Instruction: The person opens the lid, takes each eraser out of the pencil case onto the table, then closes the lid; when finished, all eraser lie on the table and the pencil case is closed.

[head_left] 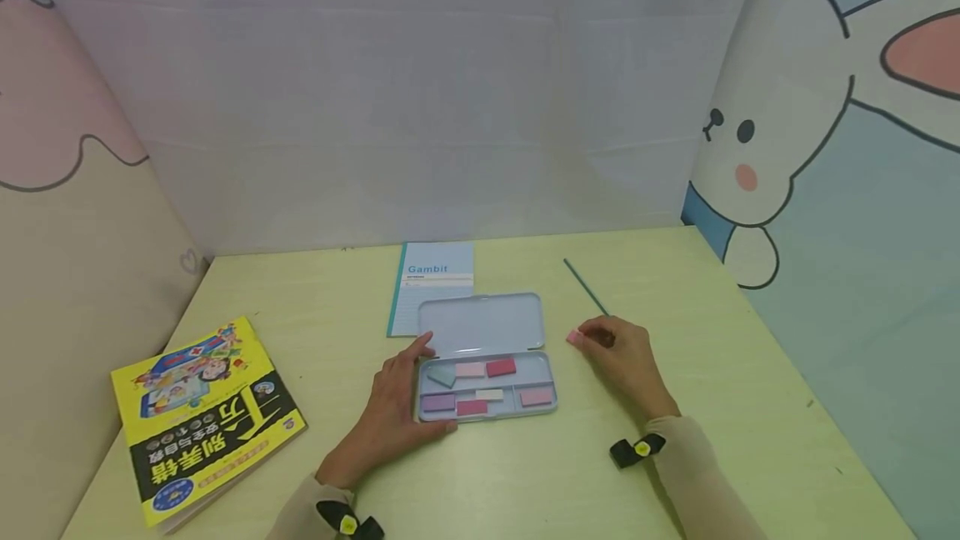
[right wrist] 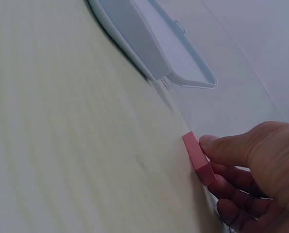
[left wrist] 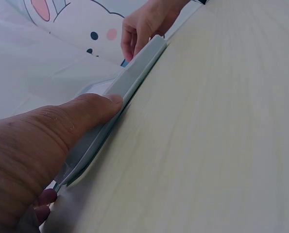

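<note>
Table: a pale table (head_left: 337, 298) below a white backdrop (head_left: 450, 107), with a cartoon rabbit (head_left: 757, 140) on the right wall.
Pink block: the pink block (right wrist: 197, 160) is right of the case, apart from it; whether it touches the table, I cannot tell.
Right hand: the right hand (head_left: 622, 361) has thumb and finger clamped on the pink block.
Step in hand: probably handling this one block while the case is steadied.
Next move: judging by the blocks already inside, it would call for a firm pinch and a short reach left, over the near rim.
Case: the open case (head_left: 536, 369) lies centre, lid on the far side; three blocks in the far compartment, three near left, one near right.
Left hand: the left hand (head_left: 393, 407) grips the case's left end, thumb at the near edge.
Stick: a thin green stick (head_left: 585, 286) lies beyond the right hand.
Notebook: the notebook (head_left: 442, 273) is partly behind the lid.
Book: a yellow book (head_left: 210, 423) lies far left.
</note>
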Available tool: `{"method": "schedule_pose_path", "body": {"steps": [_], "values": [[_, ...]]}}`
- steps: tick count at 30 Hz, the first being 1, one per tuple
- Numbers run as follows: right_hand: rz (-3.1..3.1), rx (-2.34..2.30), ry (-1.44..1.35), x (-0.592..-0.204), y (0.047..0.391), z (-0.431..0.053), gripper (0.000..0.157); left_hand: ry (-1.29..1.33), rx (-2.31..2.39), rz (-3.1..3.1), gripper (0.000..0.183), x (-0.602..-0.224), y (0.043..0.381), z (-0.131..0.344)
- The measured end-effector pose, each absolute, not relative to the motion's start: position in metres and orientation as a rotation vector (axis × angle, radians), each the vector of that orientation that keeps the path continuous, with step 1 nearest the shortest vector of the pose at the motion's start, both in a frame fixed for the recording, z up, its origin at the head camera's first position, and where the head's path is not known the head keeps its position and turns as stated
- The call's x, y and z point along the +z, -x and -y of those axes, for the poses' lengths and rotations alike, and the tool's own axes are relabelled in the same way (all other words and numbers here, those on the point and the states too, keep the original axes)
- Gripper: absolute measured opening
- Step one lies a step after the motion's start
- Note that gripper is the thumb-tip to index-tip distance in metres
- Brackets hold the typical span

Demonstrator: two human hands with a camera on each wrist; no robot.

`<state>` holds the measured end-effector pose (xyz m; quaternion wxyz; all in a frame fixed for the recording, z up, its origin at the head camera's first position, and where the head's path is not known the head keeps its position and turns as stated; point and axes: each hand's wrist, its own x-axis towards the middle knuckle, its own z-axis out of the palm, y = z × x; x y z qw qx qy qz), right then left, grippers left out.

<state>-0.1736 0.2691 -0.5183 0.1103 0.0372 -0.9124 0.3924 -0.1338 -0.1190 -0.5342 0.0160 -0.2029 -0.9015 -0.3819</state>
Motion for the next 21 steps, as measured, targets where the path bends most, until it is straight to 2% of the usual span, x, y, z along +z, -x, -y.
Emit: {"method": "schedule_pose_path", "body": {"steps": [21], "values": [[2.559,1.285,-0.333,-0.512,0.161,-0.229,0.022,0.643,-1.177,2.801,0.131,-0.536,0.135,0.119]]}}
